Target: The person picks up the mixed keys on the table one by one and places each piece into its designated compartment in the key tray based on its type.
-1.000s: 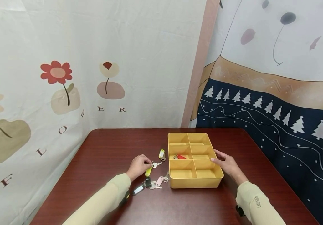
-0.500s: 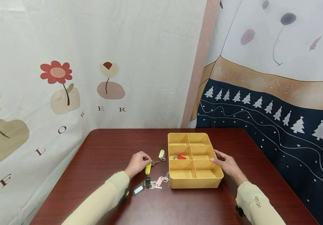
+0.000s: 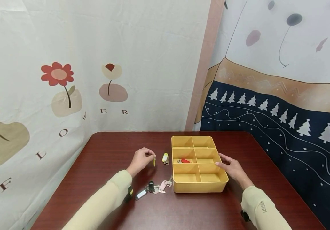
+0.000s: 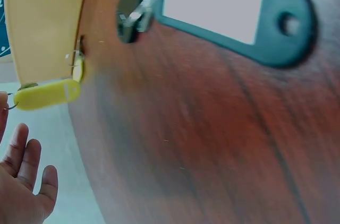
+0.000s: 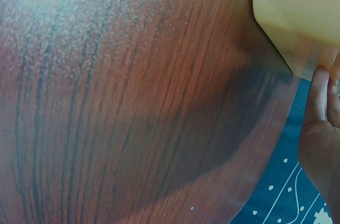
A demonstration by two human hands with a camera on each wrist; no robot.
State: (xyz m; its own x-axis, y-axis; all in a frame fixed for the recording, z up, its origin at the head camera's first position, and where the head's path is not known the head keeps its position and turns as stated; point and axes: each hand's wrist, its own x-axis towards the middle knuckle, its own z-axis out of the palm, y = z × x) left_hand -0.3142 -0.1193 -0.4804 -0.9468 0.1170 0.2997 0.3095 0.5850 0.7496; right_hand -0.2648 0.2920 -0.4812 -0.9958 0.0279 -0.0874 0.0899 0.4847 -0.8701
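Note:
My left hand (image 3: 140, 159) pinches the ring of a yellow key tag (image 4: 48, 95) between finger and thumb. The tag hangs above the table, its key mostly hidden. In the left wrist view the other fingers spread loosely. My right hand (image 3: 234, 167) holds the right wall of a yellow six-compartment box (image 3: 200, 187), thumb over the rim and fingers along the outside. Inside the box's middle-left compartment lies a red-tagged key (image 3: 185, 160). Between left hand and box, another yellow-tagged key (image 3: 165, 158) lies on the table.
Nearer the front, a pink key tag (image 3: 163, 185) with its key lies beside the box's left wall. Left of it are a dark key tag (image 3: 141, 194) with a white label and a black-headed key (image 3: 151, 186). Printed cloths hang behind the wooden table (image 3: 199, 210).
My left hand has lifted the yellow-tagged key and moved slightly away toward the back; the tag has turned edge-on in the head view. The right hand and box have stayed still.

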